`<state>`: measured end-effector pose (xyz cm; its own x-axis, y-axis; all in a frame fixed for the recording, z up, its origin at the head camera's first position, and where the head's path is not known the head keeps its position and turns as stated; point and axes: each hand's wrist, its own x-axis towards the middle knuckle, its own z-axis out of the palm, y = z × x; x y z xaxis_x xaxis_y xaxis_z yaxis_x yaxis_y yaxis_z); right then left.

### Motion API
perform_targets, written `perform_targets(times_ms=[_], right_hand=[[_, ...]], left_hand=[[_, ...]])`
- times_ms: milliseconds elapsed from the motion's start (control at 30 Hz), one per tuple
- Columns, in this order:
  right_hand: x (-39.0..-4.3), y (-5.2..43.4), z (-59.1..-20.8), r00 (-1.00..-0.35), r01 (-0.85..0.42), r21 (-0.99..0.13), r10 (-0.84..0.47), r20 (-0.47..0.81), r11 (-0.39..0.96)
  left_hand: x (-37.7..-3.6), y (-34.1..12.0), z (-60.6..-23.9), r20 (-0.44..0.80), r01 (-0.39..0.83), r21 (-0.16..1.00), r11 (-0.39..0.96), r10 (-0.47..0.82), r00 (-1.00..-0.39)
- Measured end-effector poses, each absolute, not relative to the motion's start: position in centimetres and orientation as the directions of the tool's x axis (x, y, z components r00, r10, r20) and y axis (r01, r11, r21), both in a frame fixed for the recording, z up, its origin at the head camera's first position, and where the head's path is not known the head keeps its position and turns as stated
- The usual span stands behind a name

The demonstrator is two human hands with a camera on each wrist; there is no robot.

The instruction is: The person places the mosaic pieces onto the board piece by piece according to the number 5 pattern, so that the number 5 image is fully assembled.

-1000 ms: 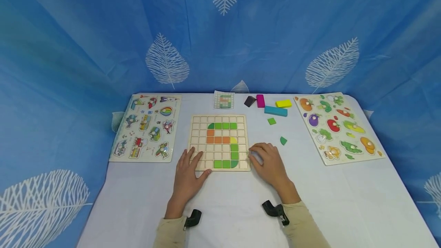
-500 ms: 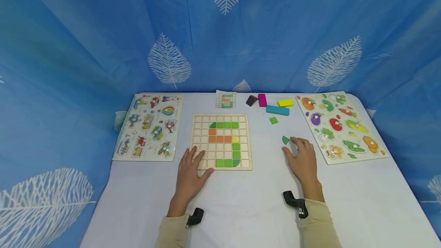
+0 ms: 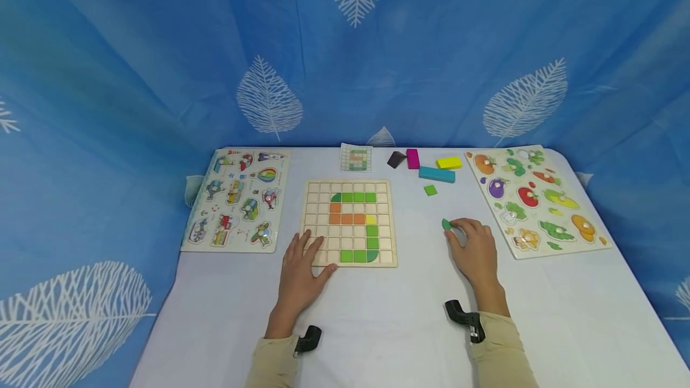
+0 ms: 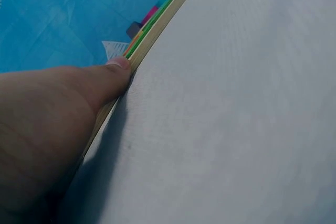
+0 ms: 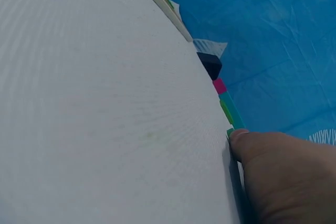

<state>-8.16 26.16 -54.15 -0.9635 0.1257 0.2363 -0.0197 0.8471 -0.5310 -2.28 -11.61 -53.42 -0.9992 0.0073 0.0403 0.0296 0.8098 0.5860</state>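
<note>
Green quarter-round tile (image 3: 446, 224) lies on the white table (image 3: 377, 316), right hand (image 3: 474, 250) curling fingertips onto it, not lifted. Left hand (image 3: 299, 271) lies flat, fingers spread, on the grid board (image 3: 350, 222), which looks partly filled. Farther back, a green square (image 3: 430, 190) waits.

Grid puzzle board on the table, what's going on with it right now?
A person is filling the wooden grid board with coloured tiles; green, orange and yellow ones already form a curved figure. The left hand rests flat on the board's near left corner. The right hand is out to the right on the white table, fingertips on a small dark green piece. Another green tile and some coloured blocks lie farther back.
</note>
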Motion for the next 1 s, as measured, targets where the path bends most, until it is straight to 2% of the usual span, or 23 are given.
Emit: perform_targets(times_ms=[467,733,867,1000], right_hand=[[-8.2,25.9,-54.0,-0.971,-0.102,-0.557,0.039,0.235,0.825],[-8.2,25.4,-53.9,-0.98,-0.098,-0.562,0.02,0.2,0.822],[-8.0,24.0,-53.7,-0.968,-0.178,-0.562,-0.041,0.247,0.808],[-7.7,21.0,-53.2,-0.941,-0.304,-0.548,-0.158,0.298,0.78]], left_hand=[[-2.3,-11.5,-53.2,0.023,0.017,0.576,0.817,0.005,-1.0],[-2.3,-11.6,-53.2,0.024,0.021,0.584,0.811,0.009,-1.0],[-2.2,-11.7,-53.3,0.04,0.038,0.595,0.803,0.018,-0.999],[-2.2,-11.7,-53.4,0.043,0.045,0.592,0.805,0.024,-0.999]])
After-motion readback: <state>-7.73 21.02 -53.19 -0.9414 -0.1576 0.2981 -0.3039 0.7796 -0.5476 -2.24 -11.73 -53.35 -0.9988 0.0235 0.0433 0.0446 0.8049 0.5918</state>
